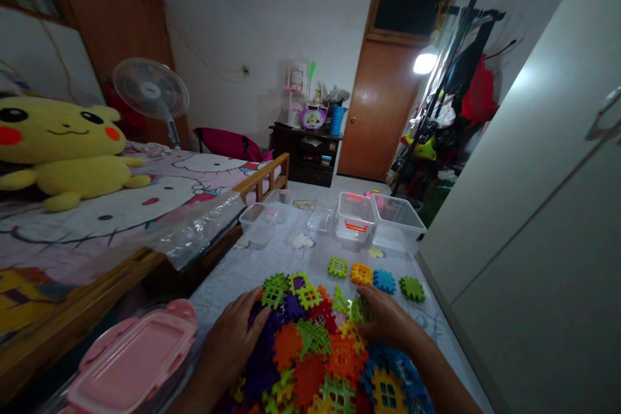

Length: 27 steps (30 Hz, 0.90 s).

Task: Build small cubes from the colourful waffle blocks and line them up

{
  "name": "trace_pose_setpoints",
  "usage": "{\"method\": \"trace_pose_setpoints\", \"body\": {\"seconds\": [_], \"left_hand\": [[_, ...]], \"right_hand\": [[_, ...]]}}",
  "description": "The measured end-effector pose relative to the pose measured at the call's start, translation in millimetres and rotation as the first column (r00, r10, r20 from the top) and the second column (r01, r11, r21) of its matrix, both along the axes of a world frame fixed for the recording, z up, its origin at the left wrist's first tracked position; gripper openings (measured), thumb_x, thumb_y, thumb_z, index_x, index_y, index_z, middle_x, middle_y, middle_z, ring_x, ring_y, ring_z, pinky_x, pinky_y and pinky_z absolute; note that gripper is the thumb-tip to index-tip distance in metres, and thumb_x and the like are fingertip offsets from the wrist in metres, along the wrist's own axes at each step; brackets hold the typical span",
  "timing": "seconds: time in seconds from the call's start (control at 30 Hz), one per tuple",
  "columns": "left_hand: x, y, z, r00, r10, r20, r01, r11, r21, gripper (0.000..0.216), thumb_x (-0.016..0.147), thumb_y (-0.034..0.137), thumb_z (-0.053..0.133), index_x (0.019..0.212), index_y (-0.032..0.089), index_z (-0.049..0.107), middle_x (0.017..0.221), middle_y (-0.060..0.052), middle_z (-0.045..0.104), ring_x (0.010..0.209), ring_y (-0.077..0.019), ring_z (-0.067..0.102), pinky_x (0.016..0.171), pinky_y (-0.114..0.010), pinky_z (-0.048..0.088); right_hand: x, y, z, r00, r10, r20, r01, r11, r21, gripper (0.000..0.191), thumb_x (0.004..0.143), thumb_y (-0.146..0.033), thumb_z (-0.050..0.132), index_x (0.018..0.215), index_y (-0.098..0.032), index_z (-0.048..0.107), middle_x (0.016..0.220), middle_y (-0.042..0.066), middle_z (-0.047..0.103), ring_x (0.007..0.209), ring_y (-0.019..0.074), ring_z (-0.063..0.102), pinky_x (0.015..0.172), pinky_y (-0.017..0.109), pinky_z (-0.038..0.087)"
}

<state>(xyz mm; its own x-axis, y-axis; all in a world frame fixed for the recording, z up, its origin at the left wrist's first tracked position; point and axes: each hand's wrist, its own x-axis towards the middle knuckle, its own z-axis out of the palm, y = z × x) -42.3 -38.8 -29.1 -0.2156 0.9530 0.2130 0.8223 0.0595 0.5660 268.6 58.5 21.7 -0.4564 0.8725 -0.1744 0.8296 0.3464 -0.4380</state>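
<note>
A heap of multicoloured plastic interlocking tiles [310, 349] in purple, orange, red, green and blue lies on a pale quilted surface [427, 330] right in front of me. My left hand [233, 336] rests on the heap's left side, fingers spread over purple and green tiles. My right hand [388, 320] lies on the upper right of the heap, its fingertips against a green tile [356, 310]. I cannot tell whether that hand grips it. Beyond the heap stand a lime tile [337, 266], an orange tile [361, 273], a blue tile [384, 281] and a green tile [412, 289], in a row.
Clear plastic boxes [355, 217] stand at the far end of the surface. A pink-lidded box [130, 362] sits at lower left, beside a wooden bed rail [97, 291]. A yellow plush toy [63, 149] lies on the bed. A white wardrobe door [524, 194] closes off the right.
</note>
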Motion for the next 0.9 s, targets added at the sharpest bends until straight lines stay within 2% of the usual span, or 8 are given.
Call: {"method": "trace_pose_setpoints", "body": {"seconds": [0.17,0.33,0.53,0.9], "left_hand": [[0,0,-1.6,1.000,0.023,-0.003,-0.023,1.000,-0.005,0.054,0.089,0.052,0.036,0.124,0.017,0.057,0.127,-0.010,0.064,0.121,-0.0247,0.057,0.107,-0.043,0.043],[0,0,-2.3,0.999,0.034,0.011,-0.034,0.999,0.023,0.051,0.088,0.051,0.039,0.121,0.019,0.059,0.124,-0.008,0.066,0.118,-0.0252,0.059,0.106,-0.044,0.044],[0,2,-3.4,0.999,0.030,0.013,-0.030,0.999,0.011,0.051,0.087,0.050,0.039,0.121,0.018,0.060,0.123,-0.008,0.066,0.118,-0.0253,0.059,0.106,-0.044,0.044],[-2,2,-11.6,0.999,0.039,0.019,-0.039,0.999,0.034,0.050,0.087,0.051,0.040,0.120,0.020,0.060,0.124,-0.007,0.067,0.119,-0.0248,0.059,0.106,-0.043,0.045]], "right_hand": [[2,-1,7.3,1.000,0.020,-0.005,-0.020,1.000,0.010,0.053,0.066,-0.015,0.061,0.119,-0.015,0.061,0.126,0.013,0.060,0.117,0.0265,0.055,0.102,0.036,0.040],[-3,0,5.4,0.994,0.067,-0.085,-0.062,0.996,0.059,0.051,0.069,-0.015,0.063,0.119,-0.017,0.060,0.130,0.013,0.057,0.122,0.0255,0.050,0.106,0.036,0.037],[-5,2,-2.4,0.997,0.070,-0.027,-0.070,0.998,-0.002,0.053,0.066,-0.017,0.065,0.119,-0.019,0.060,0.128,0.012,0.057,0.120,0.0266,0.052,0.103,0.035,0.038],[-8,1,-11.9,0.999,0.052,-0.009,-0.051,0.998,0.046,0.049,0.060,-0.018,0.068,0.108,-0.016,0.061,0.117,0.012,0.057,0.110,0.0260,0.053,0.097,0.032,0.041]]}}
